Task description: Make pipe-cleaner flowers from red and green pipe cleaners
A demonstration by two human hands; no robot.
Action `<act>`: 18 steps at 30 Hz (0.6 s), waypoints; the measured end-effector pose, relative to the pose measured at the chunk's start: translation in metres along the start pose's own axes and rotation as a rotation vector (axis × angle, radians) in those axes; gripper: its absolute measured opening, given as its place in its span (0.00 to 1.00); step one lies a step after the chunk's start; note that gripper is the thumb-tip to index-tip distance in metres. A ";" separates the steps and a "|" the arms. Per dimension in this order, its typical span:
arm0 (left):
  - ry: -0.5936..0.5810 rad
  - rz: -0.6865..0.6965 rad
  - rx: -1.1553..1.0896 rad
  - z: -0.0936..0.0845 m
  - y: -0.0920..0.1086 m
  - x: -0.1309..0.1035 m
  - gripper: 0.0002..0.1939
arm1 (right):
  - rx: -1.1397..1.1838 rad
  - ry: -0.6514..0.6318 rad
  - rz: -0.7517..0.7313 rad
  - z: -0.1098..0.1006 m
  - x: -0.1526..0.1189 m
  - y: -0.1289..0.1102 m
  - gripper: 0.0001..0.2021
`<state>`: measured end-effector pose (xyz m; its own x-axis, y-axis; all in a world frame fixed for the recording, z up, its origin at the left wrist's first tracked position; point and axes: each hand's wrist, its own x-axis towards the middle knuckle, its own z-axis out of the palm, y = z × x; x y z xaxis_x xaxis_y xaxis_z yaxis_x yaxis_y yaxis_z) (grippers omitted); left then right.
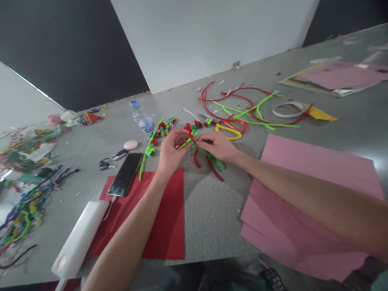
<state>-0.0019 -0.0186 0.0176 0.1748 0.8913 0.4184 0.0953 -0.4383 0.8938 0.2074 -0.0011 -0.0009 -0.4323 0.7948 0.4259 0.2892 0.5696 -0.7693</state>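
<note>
Both hands meet over the middle of the table around a small bundle of red and green pipe cleaners (196,155). The fingers of my left hand (173,147) are closed on the bundle from the left. From the right, my right hand (218,146) pinches it between thumb and fingers. Red and green ends hang below the hands toward the table. Just beyond lie small twisted pipe cleaner pieces (165,128) in red, green and purple. A long green pipe cleaner (145,158) lies left of my left hand. Scissors with red and yellow handles (229,132) rest behind my right hand.
A water bottle (142,118), phone (125,176), keys (106,165) and white power bank (81,238) are at left. Red paper (166,226) and pink paper (318,169) flank the middle. Loose pipe cleaners (257,111) and a tape roll (287,110) lie back right; a colourful pile (27,210) lies far left.
</note>
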 end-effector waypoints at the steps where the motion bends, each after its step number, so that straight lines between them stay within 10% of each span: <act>1: 0.006 0.006 0.009 0.000 0.001 0.000 0.16 | -0.010 0.004 0.006 0.000 0.000 0.000 0.17; 18: 0.010 -0.232 -0.261 0.001 0.006 -0.002 0.14 | -0.149 0.132 -0.043 0.002 -0.007 -0.011 0.16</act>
<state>-0.0002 -0.0227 0.0217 0.1682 0.9654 0.1992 -0.1230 -0.1800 0.9760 0.2057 -0.0138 0.0039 -0.3347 0.7837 0.5233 0.3999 0.6209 -0.6742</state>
